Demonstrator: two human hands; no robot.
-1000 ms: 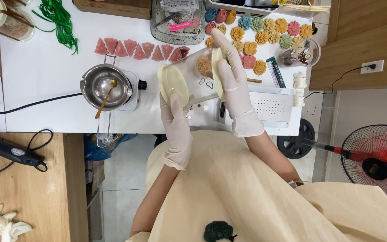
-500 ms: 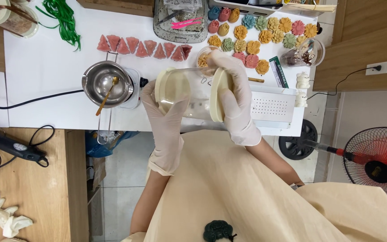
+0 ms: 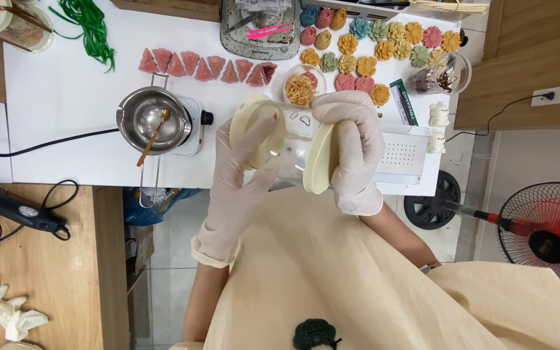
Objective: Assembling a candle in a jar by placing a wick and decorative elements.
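A steel pot (image 3: pixel 152 120) sits on a small white hot plate (image 3: pixel 192 123) near the front edge of the white table (image 3: pixel 59 97), with a gold spoon (image 3: pixel 153 136) leaning inside it. Behind the hands, a small clear cup (image 3: pixel 303 85) holds yellow shreds, and a glass jar (image 3: pixel 445 74) near the table's right edge holds dark bits. A row of pink wedges (image 3: pixel 205 65) and a cluster of coloured flower shapes (image 3: pixel 384 45) lie toward the back edge.

Above the table's front edge, both gloved hands hold a clear plastic cylinder (image 3: pixel 296 152) on its side. It has a cream cap (image 3: pixel 322 159) at each end and small drawn marks on its wall. The left hand (image 3: pixel 238 188) presses its spread fingers against the left cap; the right hand (image 3: pixel 354 149) wraps over the right end, fingers curled around it.
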